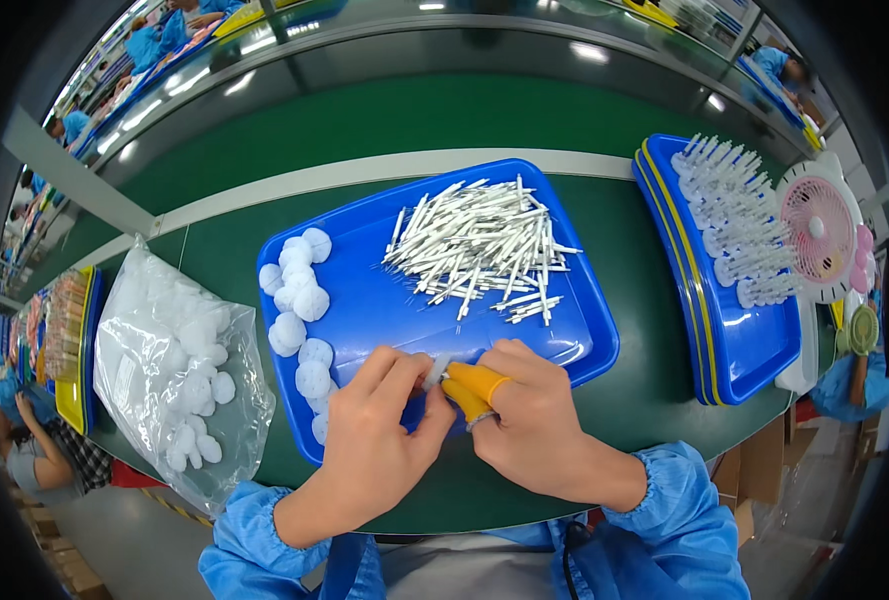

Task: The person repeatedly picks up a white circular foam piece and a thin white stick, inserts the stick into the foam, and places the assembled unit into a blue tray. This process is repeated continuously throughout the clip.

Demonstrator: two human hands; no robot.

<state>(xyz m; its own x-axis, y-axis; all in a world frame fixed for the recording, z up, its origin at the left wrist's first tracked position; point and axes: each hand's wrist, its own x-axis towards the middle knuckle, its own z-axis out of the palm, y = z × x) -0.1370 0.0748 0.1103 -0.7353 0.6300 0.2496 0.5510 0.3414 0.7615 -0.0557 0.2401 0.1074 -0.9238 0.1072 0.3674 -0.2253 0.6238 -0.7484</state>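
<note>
My left hand (376, 428) and my right hand (532, 425) meet over the near edge of a blue tray (364, 262). Pinched in the left fingertips is a small white, fluffy-looking piece (437, 370), partly covered by the fingers. Yellow finger covers sit on the thumb and a finger of the right hand, which are closed together against that piece; what lies between them is hidden. A heap of thin white sticks with wire-like ends (479, 240) fills the far right of the tray. White round puffs (310, 302) line its left side.
Left of the tray lies a clear plastic bag of white puffs (179, 370). To the right, stacked blue and yellow trays (759, 350) hold rows of white puffs on sticks (734, 215), beside a pink and white fan (816, 225). Co-workers in blue sit at other benches.
</note>
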